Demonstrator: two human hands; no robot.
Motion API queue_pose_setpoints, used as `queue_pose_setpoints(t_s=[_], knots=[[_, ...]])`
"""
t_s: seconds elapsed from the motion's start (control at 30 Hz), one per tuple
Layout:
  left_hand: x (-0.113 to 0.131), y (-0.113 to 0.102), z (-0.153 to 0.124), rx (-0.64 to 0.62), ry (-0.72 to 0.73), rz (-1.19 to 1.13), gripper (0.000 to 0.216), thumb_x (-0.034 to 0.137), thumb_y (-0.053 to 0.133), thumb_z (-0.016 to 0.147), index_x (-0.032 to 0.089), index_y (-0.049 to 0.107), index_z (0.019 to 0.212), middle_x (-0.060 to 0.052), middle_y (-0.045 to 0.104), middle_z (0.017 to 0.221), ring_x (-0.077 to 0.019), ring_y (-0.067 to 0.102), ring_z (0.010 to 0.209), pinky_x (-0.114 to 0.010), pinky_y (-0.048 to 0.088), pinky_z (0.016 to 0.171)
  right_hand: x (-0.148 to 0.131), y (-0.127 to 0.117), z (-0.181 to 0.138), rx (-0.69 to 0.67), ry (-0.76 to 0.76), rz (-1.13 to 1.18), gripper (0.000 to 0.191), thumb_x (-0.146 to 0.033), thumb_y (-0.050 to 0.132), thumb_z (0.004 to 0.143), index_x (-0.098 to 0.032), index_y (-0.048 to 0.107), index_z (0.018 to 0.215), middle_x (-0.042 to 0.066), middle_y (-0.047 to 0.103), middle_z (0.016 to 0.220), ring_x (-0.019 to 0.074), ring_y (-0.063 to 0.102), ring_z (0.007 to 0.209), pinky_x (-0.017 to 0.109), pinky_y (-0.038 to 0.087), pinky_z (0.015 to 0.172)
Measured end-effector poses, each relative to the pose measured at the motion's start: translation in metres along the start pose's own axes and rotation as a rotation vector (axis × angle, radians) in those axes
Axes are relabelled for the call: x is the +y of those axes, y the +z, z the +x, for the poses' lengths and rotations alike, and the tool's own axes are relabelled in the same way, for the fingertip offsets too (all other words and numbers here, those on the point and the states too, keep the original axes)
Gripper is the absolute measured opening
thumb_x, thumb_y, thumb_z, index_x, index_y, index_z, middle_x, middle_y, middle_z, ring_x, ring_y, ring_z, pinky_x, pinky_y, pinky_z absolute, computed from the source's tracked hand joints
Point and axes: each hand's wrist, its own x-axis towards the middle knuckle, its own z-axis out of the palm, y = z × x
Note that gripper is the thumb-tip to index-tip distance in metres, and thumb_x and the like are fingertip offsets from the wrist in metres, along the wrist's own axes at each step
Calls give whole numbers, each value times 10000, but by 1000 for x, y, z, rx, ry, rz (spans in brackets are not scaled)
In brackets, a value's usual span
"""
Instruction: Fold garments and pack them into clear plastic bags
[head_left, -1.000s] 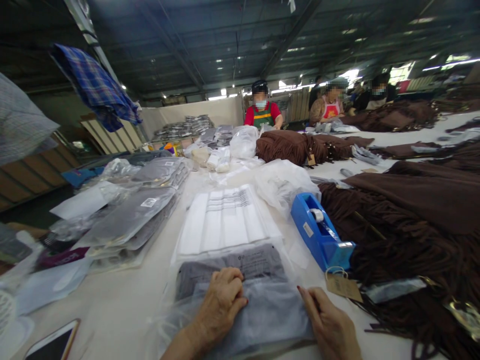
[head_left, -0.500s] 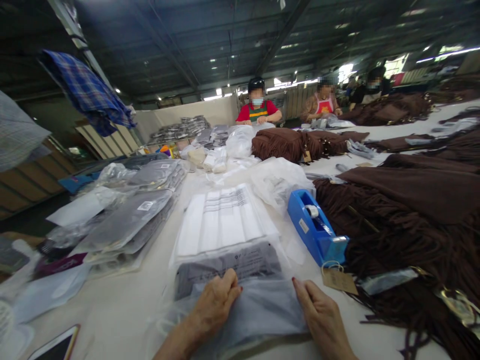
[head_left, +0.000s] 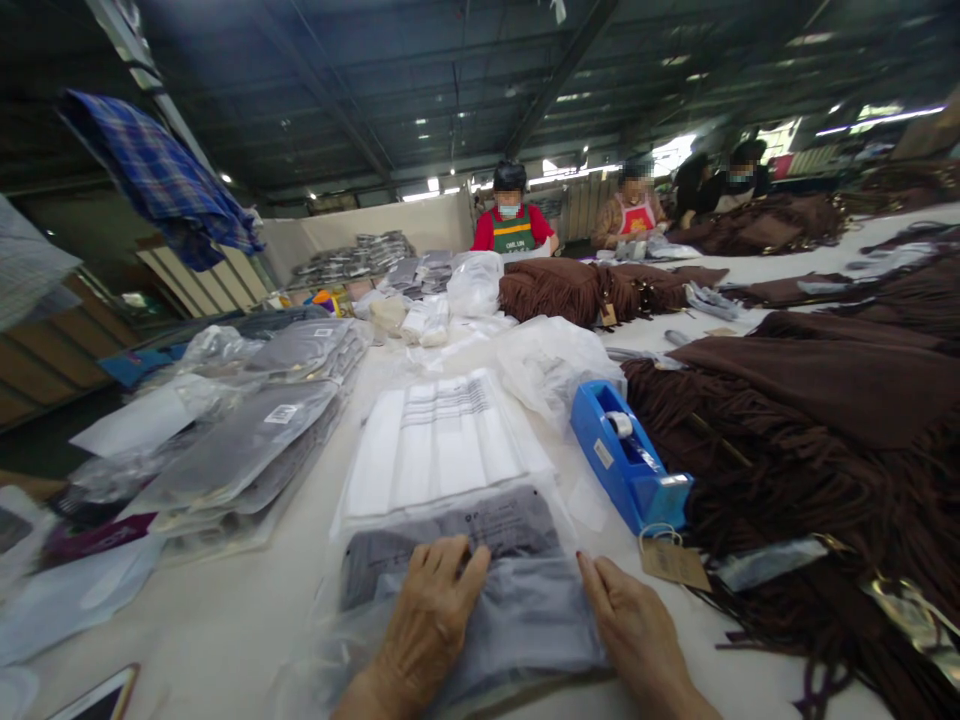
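A clear plastic bag with a folded grey garment lies on the white table right in front of me. My left hand rests flat on the bag's left part, fingers stretched forward. My right hand lies flat along the bag's right edge, fingers extended. Neither hand holds anything. Just beyond the bag sits a stack of empty printed plastic bags.
A blue tape dispenser stands right of the bags, a paper tag beside it. Brown fringed garments cover the right side. Stacks of bagged grey garments fill the left. A phone lies bottom left. Other people work at the far end.
My left hand has uncurled from a loose bend and now lies flat, slid slightly forward on the bag. The view has drifted a little to the right.
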Motion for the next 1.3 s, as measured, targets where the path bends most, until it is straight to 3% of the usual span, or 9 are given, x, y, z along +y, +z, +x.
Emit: queue_pose_setpoints(t_s=[0.13, 0.3, 0.43, 0.6, 0.73, 0.8, 0.9, 1.03, 1.3], knots=[[-9, 15, -2, 23, 178, -101, 445, 125, 175, 931, 241, 422, 1283, -63, 504, 1285, -224, 374, 1246, -450, 343, 967, -4, -6, 7, -16, 7, 26, 394, -480, 316, 849, -238, 424, 558, -1, 531, 508, 174, 528, 520, 263, 275, 512], [-13, 33, -9, 20, 157, -163, 448, 173, 153, 947, 254, 342, 1344, -59, 471, 1325, -206, 309, 1293, -445, 348, 984, -6, -4, 14, -6, -39, 131, 441, -599, 294, 827, -245, 438, 606, -29, 520, 536, 156, 535, 546, 245, 317, 516], [-11, 34, -11, 67, 155, -184, 423, 156, 198, 943, 268, 470, 1246, -71, 462, 1324, -215, 304, 1300, -471, 364, 974, -3, 5, 9, 80, -6, 165, 540, -681, 169, 816, -248, 417, 609, -13, 483, 528, 173, 498, 517, 270, 313, 513], [-9, 32, -10, 63, 134, -192, 390, 132, 227, 936, 243, 559, 1108, -87, 473, 1305, -209, 293, 1307, -489, 363, 973, 0, 5, 6, 77, -11, 188, 500, -650, 235, 825, -247, 447, 618, -17, 476, 520, 176, 491, 494, 278, 320, 499], [-9, 31, -10, 26, 119, -191, 387, 154, 217, 939, 245, 555, 1103, -80, 477, 1306, -206, 285, 1311, -494, 365, 973, -5, -9, 14, 104, -205, 232, 308, -465, 349, 856, -231, 546, 893, 35, 592, 841, 190, 567, 787, 295, 406, 687], [-9, 31, -11, 13, 134, -188, 374, 167, 225, 939, 242, 548, 1114, -82, 469, 1315, -211, 274, 1316, -499, 372, 968, -14, -18, 19, 48, -411, 188, 211, -285, 403, 825, -226, 550, 964, 54, 565, 1002, 197, 513, 955, 329, 369, 825], [-10, 32, -11, 21, 155, -179, 360, 166, 240, 935, 231, 540, 1123, -94, 463, 1321, -218, 252, 1324, -507, 389, 948, -29, -29, 27, -161, -539, 9, 242, -102, 439, 675, -210, 560, 855, 37, 563, 956, 199, 469, 955, 352, 314, 830], [-10, 37, -12, 42, 160, -172, 342, 155, 265, 929, 226, 545, 1111, -101, 473, 1312, -225, 264, 1319, -522, 399, 930, -40, -38, 40, -319, -557, -107, 186, -91, 449, 576, -191, 524, 714, 21, 560, 824, 182, 464, 857, 338, 284, 766], [-10, 36, -11, 3, 131, -199, 334, 158, 293, 923, 238, 528, 1146, -84, 466, 1329, -235, 312, 1300, -535, 393, 940, -51, -49, 56, -512, -659, -147, 104, -122, 473, 576, -194, 483, 650, -11, 530, 676, 146, 459, 708, 302, 276, 717]])
